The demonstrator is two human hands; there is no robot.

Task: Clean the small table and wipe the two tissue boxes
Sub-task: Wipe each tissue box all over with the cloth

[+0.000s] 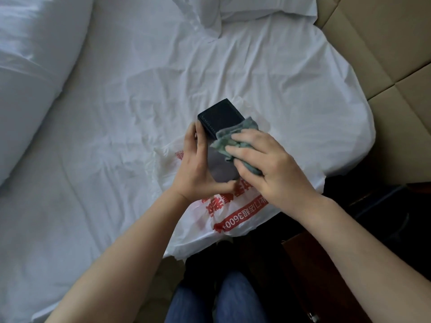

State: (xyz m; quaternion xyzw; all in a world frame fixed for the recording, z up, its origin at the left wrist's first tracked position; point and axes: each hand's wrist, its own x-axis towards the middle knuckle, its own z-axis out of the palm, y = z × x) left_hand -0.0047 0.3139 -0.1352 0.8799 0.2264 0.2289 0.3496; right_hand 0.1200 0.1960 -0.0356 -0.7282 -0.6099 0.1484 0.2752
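A dark, stitched tissue box is held tilted above the bed, its grey underside turned toward me. My left hand grips the box from its left side and lower end. My right hand presses a crumpled grey-green cloth against the box's right side. Only one tissue box is in view.
A white plastic bag with red print lies on the white bed sheet under my hands. A folded duvet lies at the left, a pillow at the top. A dark wooden table and a beige padded headboard are at the right.
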